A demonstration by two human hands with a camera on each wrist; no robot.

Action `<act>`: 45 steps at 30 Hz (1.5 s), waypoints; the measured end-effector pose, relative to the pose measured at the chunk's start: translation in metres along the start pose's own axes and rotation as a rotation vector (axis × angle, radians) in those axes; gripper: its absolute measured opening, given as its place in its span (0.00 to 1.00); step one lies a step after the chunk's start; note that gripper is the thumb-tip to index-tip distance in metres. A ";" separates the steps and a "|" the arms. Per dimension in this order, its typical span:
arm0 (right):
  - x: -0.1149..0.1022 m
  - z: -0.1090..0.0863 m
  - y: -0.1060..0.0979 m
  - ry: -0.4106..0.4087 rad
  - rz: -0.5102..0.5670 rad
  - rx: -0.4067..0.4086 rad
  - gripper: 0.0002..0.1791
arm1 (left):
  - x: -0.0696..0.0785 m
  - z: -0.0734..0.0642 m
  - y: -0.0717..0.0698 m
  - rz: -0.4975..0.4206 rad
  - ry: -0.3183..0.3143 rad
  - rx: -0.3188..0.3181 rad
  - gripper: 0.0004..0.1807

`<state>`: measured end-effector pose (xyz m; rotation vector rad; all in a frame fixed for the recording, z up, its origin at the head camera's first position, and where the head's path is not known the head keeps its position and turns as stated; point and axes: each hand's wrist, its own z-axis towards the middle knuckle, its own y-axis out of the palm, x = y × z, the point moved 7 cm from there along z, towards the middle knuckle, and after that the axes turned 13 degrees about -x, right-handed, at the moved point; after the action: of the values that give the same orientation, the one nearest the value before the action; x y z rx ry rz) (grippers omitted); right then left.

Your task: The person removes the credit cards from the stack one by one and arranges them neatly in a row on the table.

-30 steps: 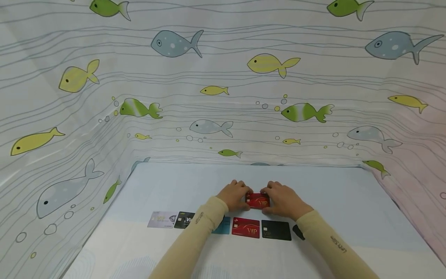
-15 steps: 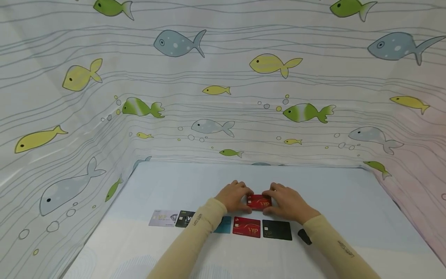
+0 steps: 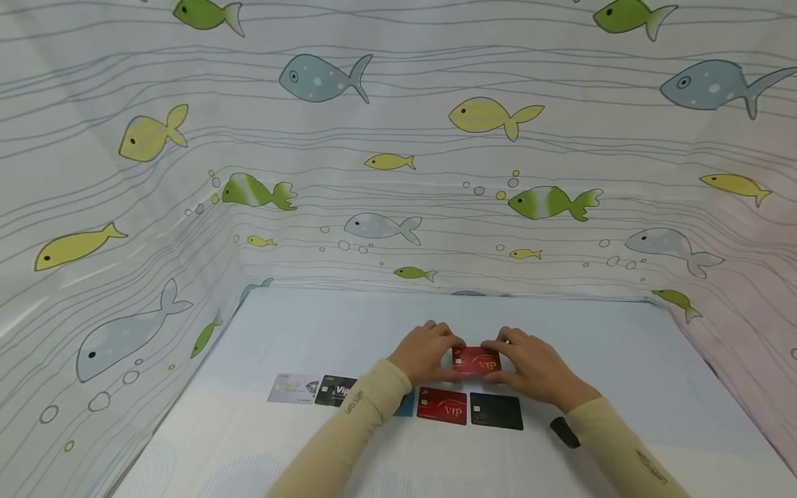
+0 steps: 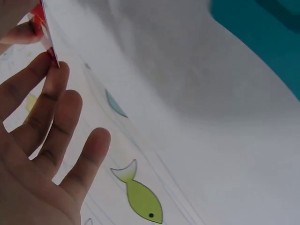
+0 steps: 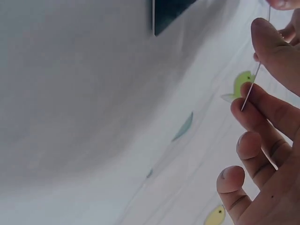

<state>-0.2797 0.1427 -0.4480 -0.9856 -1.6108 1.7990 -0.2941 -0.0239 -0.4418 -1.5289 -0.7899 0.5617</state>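
Note:
A red VIP card (image 3: 476,360) is held by both hands beyond a row of other cards in the head view. My left hand (image 3: 426,353) pinches its left edge between thumb and fingertips. At its right edge, my right hand (image 3: 532,361) pinches it in the same way. The left wrist view shows the red card (image 4: 43,28) nearly edge-on at the fingertips, the other left fingers spread below. In the right wrist view the card is a thin line (image 5: 256,75) between thumb and fingers. Directly nearer lies another red VIP card (image 3: 442,406).
Along the row lie a silver card (image 3: 292,389), a black card (image 3: 333,391), a teal card (image 3: 406,406) partly behind the left sleeve, and a black VIP card (image 3: 497,411). A small dark object (image 3: 564,432) sits at the right sleeve. Fish-print cloth walls (image 3: 386,256) surround the table.
Both hands have shifted a little to the right with the red card, which looks slightly larger now. The dark object at the right sleeve moved along with the arm. The row of cards stays put.

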 end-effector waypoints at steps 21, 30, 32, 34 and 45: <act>0.016 -0.064 -0.028 -0.052 -0.049 0.123 0.32 | 0.053 0.000 0.000 -0.078 0.067 0.121 0.31; 0.025 -0.090 -0.030 -0.065 -0.042 0.164 0.32 | 0.077 0.010 0.009 -0.101 0.089 0.144 0.31; 0.028 -0.094 -0.030 -0.065 -0.049 0.169 0.32 | 0.081 0.012 0.009 -0.097 0.074 0.155 0.31; 0.030 -0.097 -0.031 -0.061 -0.055 0.174 0.32 | 0.086 0.015 0.010 -0.083 0.056 0.166 0.31; 0.047 -0.117 -0.031 -0.035 -0.028 0.152 0.32 | 0.110 0.032 0.018 0.005 0.029 0.170 0.31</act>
<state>-0.2163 0.2547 -0.4285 -0.8641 -1.4761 1.8978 -0.2440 0.0807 -0.4525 -1.3807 -0.6981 0.5939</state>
